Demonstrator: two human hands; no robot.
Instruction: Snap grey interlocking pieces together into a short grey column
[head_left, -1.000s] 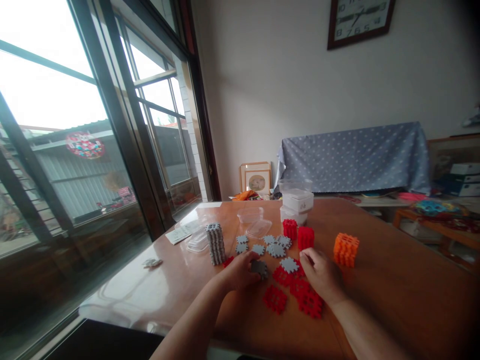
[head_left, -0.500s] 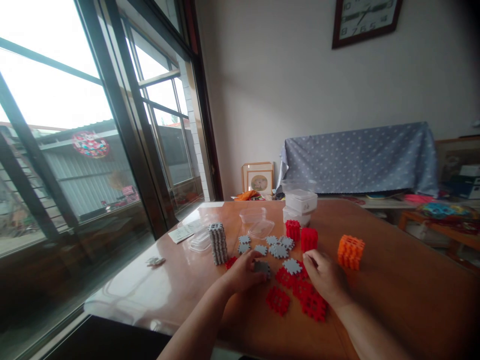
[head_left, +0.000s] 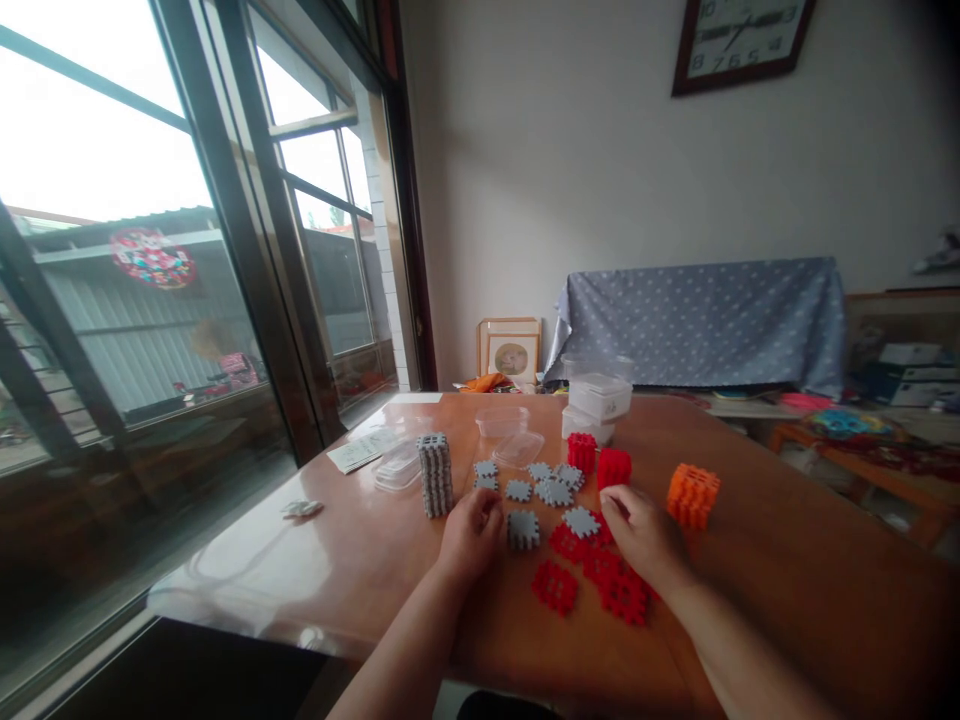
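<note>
My left hand (head_left: pixel 474 532) rests on the table with curled fingers, between the tall stack of grey notched tiles (head_left: pixel 435 475) and a short pile of grey tiles (head_left: pixel 523 530). Whatever its fingers hold, if anything, is hidden. My right hand (head_left: pixel 646 532) is closed too, just in front of a red tile stack (head_left: pixel 615 468); its fingertips face away from me, so what they hold does not show. Between the hands lie loose red tiles (head_left: pixel 624 598), with a grey tile (head_left: pixel 581 521) on top of some. More loose grey tiles (head_left: pixel 553 492) lie behind them.
A second red stack (head_left: pixel 582 452) and an orange stack (head_left: pixel 694 495) stand on the table (head_left: pixel 780 560). Clear plastic boxes (head_left: pixel 600 395), a lid (head_left: pixel 519 450) and a paper sheet (head_left: pixel 365 450) are farther back. A small pale packet (head_left: pixel 302 509) lies at left.
My left hand has drawn left off the short grey pile, which now shows fully. The red tile beside the tall grey stack is no longer visible. My right hand has hardly moved; the view shifted slightly.
</note>
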